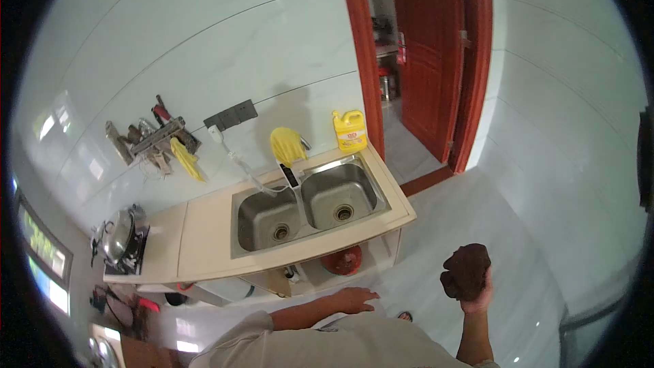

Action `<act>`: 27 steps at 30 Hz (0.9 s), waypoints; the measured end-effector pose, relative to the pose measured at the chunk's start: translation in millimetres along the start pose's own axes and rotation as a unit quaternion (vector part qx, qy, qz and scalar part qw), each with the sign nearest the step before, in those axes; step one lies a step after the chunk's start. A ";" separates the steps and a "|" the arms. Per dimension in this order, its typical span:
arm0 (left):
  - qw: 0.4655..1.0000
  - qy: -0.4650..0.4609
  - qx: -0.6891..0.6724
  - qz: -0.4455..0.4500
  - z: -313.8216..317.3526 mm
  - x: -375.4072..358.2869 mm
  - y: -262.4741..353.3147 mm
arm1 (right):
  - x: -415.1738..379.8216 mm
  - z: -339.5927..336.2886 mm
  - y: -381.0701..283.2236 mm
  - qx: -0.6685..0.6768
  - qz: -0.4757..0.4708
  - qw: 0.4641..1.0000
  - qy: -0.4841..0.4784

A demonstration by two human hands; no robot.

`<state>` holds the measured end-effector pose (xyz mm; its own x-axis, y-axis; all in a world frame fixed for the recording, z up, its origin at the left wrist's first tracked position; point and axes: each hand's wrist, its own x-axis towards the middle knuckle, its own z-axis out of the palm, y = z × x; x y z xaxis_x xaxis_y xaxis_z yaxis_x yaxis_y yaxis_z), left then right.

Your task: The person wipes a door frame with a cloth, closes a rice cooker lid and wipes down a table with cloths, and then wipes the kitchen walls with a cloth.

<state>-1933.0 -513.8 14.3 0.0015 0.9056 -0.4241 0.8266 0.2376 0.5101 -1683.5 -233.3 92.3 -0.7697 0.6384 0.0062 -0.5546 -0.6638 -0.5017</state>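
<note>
Nearest the cam I see the person's pale shirt (354,347) filling the bottom edge, w/ both forearms coming out of it. Right hand (479,294) is raised at the lower right, fingers curled around a dark brown crumpled cloth (466,271), gripping it from below; the cloth sits well above the white floor (518,232) and well apart from the counter. Left hand (355,298) is flat, fingers spread, palm down, holding nothing; it hovers near the front edge of the counter (204,245), can't tell if it touches anything.

Counter is cream, w/ a double steel sink (310,208) set in it, both basins showing drains. Yellow cloth (287,144) hangs over the tap behind the sink. Yellow jug (349,129) stands at the counter's back right corner, just beside the red door frame (364,61). Steel pot (121,235) sits on a burner at the counter's left end. Red round thing (343,260) on the shelf under the sink, can't tell what it is. Wall rack (160,138) w/ utensils hangs on the white tiles, upper left.
</note>
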 end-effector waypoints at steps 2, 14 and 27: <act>0.995 0.040 0.008 -0.090 -24.5 3.7 -2.9 | 50.2 8.2 -9.3 -0.010 0.016 0.999 -0.035; 0.915 0.139 -0.115 -0.362 31.1 -85.1 -70.7 | 322.1 155.6 82.6 -0.017 0.081 0.996 -0.042; 0.826 0.288 -0.164 -0.457 19.0 -161.3 -133.7 | 551.0 497.7 24.4 -0.366 -0.566 0.716 -0.180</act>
<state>-2033.1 -698.3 0.3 -0.8841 0.2906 -0.3659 0.1385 0.9109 0.3888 -2278.5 -91.7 514.0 -0.0621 0.3763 0.9244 -0.6746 0.6667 -0.3168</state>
